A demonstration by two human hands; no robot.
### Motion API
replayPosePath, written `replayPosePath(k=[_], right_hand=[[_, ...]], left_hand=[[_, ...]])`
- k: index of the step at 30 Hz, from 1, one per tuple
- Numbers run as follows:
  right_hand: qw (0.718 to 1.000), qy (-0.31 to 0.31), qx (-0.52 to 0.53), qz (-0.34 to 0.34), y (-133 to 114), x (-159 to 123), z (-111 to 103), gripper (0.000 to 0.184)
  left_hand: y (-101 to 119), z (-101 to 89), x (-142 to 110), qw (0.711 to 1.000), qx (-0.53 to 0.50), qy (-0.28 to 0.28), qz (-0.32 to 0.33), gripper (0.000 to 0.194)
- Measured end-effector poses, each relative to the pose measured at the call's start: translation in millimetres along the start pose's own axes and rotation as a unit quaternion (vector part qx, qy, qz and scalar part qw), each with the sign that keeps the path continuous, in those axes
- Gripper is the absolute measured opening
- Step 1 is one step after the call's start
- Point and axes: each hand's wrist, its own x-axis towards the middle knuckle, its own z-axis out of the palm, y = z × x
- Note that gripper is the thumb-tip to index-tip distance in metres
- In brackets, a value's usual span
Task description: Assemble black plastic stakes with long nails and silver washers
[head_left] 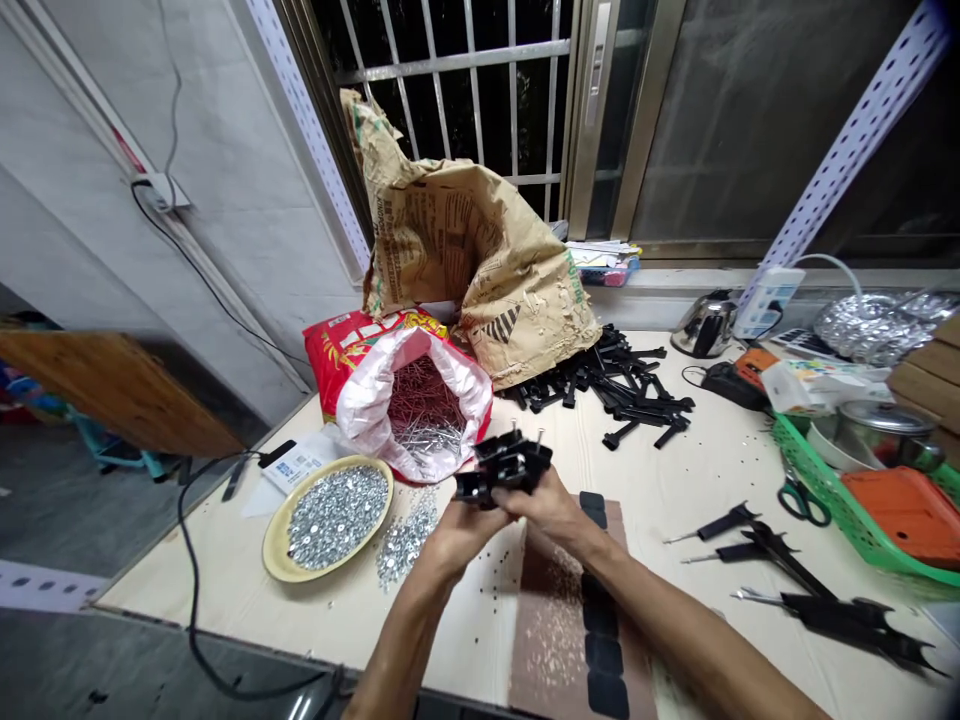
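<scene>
Above the table's middle, my left hand (469,525) and my right hand (553,508) are close together, both closed round a bundle of black plastic parts (510,466). Thin screws (540,436) stick up from the bundle. Much of my fingers is hidden behind it. Just beyond lies a red sack (330,365) with its white lining rolled open, holding reddish and silvery long screws (427,410). To the left, a yellow dish (276,560) holds small silvery nuts or washers, and a loose pile of metal pieces (405,535) lies beside it.
A torn brown paper sack (525,270) stands behind, with many black parts (637,390) spilling beside it. Right are black-handled tools (817,610), scissors (804,500), a green basket (795,450) and a kettle (705,322). A brown board (547,620) with black pads lies in front.
</scene>
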Motion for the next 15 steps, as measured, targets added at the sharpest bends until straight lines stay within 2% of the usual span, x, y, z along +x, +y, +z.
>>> replayPosePath(k=[3,6,8,11,15], right_hand=[[0.996,0.078,0.033,0.015,10.9,8.6,-1.1,0.028],[0.993,0.118,0.008,0.025,25.6,18.1,-5.7,0.025],[0.988,0.15,-0.02,0.025,34.4,20.6,-9.9,0.021],[0.98,0.192,-0.039,0.044,43.9,18.3,-15.6,0.023],[0.971,0.229,-0.042,0.062,51.9,11.3,-18.2,0.027]], left_hand=[[-7.0,11.2,1.8,0.998,-0.032,-0.002,0.045,0.055],[-20.4,18.9,7.0,0.998,-0.054,0.03,0.032,0.054],[-26.5,19.3,11.4,0.997,-0.025,0.066,0.017,0.051],[-29.4,12.0,19.6,0.994,0.044,0.084,-0.046,0.046],[-36.0,-0.9,30.4,0.975,0.131,0.059,-0.169,0.039]])
